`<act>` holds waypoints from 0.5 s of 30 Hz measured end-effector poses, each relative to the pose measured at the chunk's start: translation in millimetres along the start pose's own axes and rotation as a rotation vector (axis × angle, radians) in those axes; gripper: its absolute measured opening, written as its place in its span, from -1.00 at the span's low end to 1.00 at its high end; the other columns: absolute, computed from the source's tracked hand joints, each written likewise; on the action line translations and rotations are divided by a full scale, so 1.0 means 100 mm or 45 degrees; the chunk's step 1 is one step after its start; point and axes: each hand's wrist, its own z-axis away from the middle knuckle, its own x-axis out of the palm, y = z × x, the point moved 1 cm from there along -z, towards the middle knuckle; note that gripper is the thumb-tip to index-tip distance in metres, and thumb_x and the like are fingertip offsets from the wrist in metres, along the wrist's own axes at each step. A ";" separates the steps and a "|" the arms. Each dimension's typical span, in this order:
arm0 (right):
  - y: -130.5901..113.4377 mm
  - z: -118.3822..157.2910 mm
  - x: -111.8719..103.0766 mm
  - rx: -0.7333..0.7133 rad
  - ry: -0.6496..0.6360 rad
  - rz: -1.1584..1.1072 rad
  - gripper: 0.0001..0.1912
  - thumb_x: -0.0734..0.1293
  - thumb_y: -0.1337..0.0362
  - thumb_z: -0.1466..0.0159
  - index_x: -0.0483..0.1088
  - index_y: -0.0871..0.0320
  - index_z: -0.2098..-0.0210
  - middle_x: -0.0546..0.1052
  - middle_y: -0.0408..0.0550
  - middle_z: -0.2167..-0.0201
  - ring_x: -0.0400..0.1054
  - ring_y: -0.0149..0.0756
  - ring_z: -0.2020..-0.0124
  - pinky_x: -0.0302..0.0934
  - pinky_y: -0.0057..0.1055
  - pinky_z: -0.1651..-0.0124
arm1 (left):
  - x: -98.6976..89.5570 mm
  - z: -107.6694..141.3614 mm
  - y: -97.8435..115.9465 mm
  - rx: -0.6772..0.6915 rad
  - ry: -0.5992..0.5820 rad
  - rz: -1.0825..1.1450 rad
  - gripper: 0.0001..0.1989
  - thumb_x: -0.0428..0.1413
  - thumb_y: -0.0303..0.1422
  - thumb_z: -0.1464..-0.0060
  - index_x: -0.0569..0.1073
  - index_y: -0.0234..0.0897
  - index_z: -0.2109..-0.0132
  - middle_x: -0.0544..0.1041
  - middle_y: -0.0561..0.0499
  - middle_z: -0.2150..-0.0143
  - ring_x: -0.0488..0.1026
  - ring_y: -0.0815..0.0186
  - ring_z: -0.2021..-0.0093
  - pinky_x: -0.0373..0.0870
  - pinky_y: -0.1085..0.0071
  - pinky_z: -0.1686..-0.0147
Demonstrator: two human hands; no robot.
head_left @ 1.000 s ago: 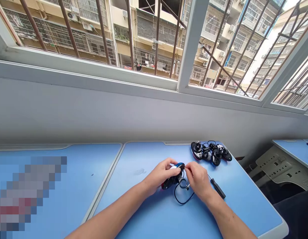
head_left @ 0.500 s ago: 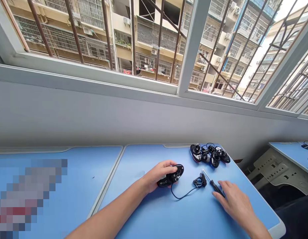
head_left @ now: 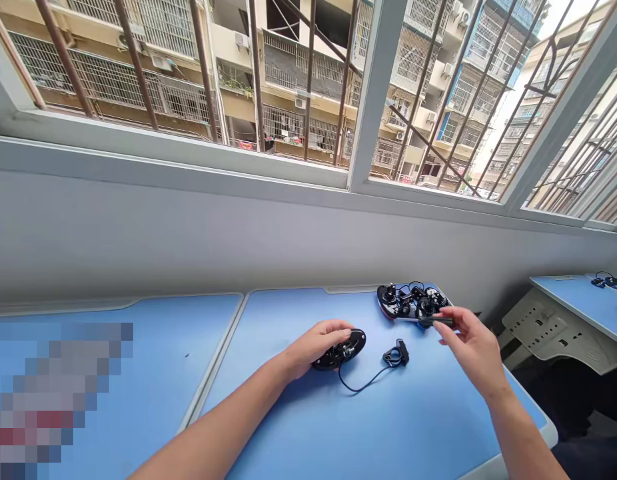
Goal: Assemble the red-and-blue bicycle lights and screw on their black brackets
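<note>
My left hand is closed around a black oval device, its thumb across the top. Metal parts show on the device's upper face, and a thin black cable runs from it to a small black clamp-like piece lying on the blue table. Raised above the table, my right hand pinches a screwdriver by its black handle. The shaft points left, in front of a cluster of similar black devices at the table's back right.
A second blue table adjoins on the left, with a pixelated patch over part of it. On the right stands another desk with black cabled parts on it. A wall and barred windows rise behind the tables.
My right hand has picked the screwdriver up off the table and raised it, turning it sideways. My left hand still holds the oval device, now tilted slightly differently.
</note>
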 end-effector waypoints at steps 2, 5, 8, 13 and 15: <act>-0.25 -0.14 0.16 -0.023 -0.018 -0.227 -0.62 0.45 0.06 -0.10 0.42 0.13 0.17 0.56 -0.01 0.30 0.44 -0.22 0.35 0.43 -0.34 0.40 | -0.01 0.01 0.01 0.002 -0.008 -0.007 -0.63 0.22 -0.13 0.07 0.52 -0.23 0.14 0.57 0.01 0.32 0.48 0.23 0.35 0.34 0.41 0.42; -0.49 -0.29 0.45 -0.082 -0.099 -0.446 -0.67 0.44 0.06 -0.12 0.44 0.13 0.21 0.51 -0.10 0.43 0.40 -0.31 0.44 0.39 -0.41 0.46 | -0.03 0.02 0.04 0.033 -0.017 -0.022 -0.63 0.22 -0.14 0.08 0.55 -0.24 0.13 0.59 -0.01 0.26 0.49 0.22 0.28 0.33 0.41 0.33; -0.50 -0.29 0.70 -0.161 -0.076 -0.518 -0.70 0.37 0.09 -0.22 0.42 0.10 0.12 0.49 -0.11 0.39 0.38 -0.36 0.46 0.40 -0.41 0.41 | -0.05 0.03 0.06 0.062 -0.026 -0.065 -0.61 0.23 -0.15 0.08 0.57 -0.26 0.13 0.60 -0.01 0.25 0.48 0.20 0.24 0.31 0.40 0.26; -0.32 -0.10 0.82 -0.509 0.070 -0.297 -0.74 0.28 0.28 -0.31 0.38 0.09 0.01 0.50 -0.01 0.21 0.44 -0.26 0.26 0.43 -0.35 0.30 | -0.07 0.01 0.04 0.033 -0.006 -0.082 -0.61 0.21 -0.13 0.08 0.59 -0.27 0.14 0.59 0.01 0.31 0.47 0.20 0.26 0.26 0.41 0.29; -0.30 -0.03 0.79 -0.689 0.116 -0.214 -0.69 0.27 0.36 -0.31 0.33 0.09 -0.05 0.51 0.00 0.21 0.45 -0.24 0.23 0.43 -0.34 0.31 | -0.07 -0.01 0.03 0.008 -0.019 -0.100 -0.62 0.20 -0.13 0.07 0.59 -0.27 0.15 0.59 0.02 0.30 0.46 0.20 0.25 0.25 0.41 0.28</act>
